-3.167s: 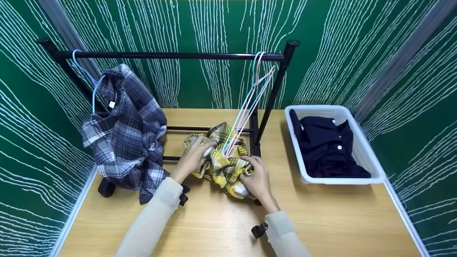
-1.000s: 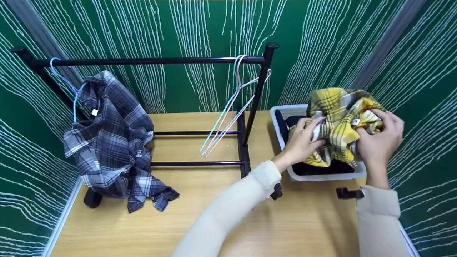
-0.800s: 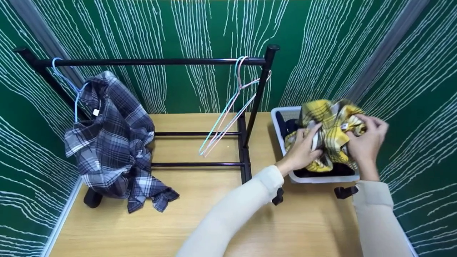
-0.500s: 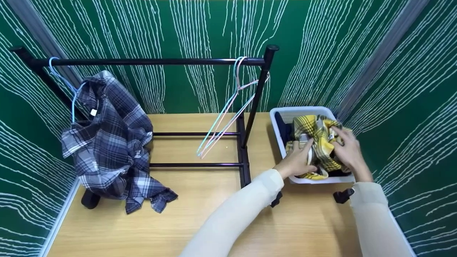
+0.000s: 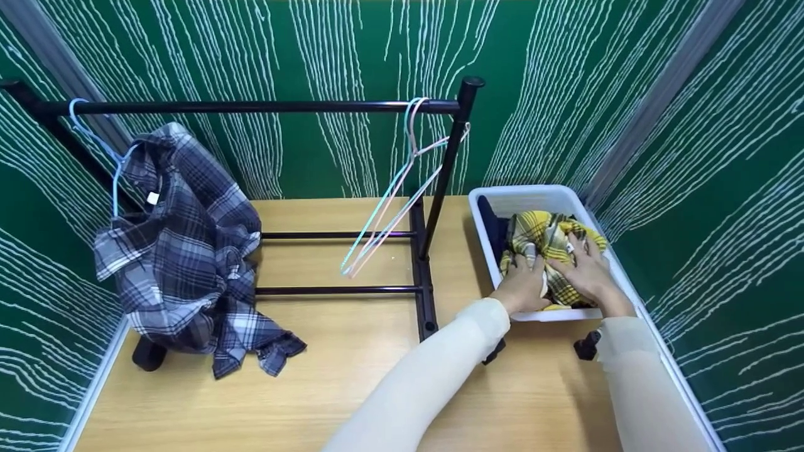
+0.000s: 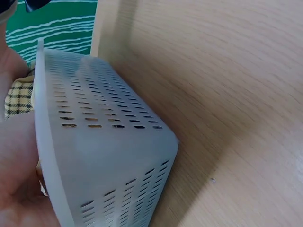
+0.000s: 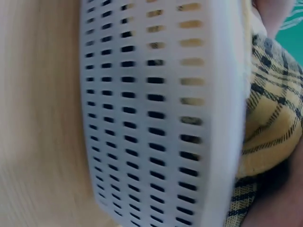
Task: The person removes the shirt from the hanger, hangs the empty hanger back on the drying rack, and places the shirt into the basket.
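A crumpled yellow plaid shirt lies in the white plastic basket, over a navy garment that shows at the left side. My left hand rests on the shirt's near left part, fingers spread. On its right part, my right hand presses with extended fingers. The left wrist view shows the basket's slotted wall beside part of my left hand. In the right wrist view, yellow plaid cloth shows past the rim; most of my right hand is out of that view.
A black clothes rack stands to the left. A grey-blue plaid shirt hangs on its blue hanger. Pink and turquoise hangers hang at the bar's right end. Green walls enclose the wooden tabletop.
The yellow plaid shirt has come off the hangers, moved right and been lowered into the basket. Both hands went with it; their fingers have since loosened and now press down on it.
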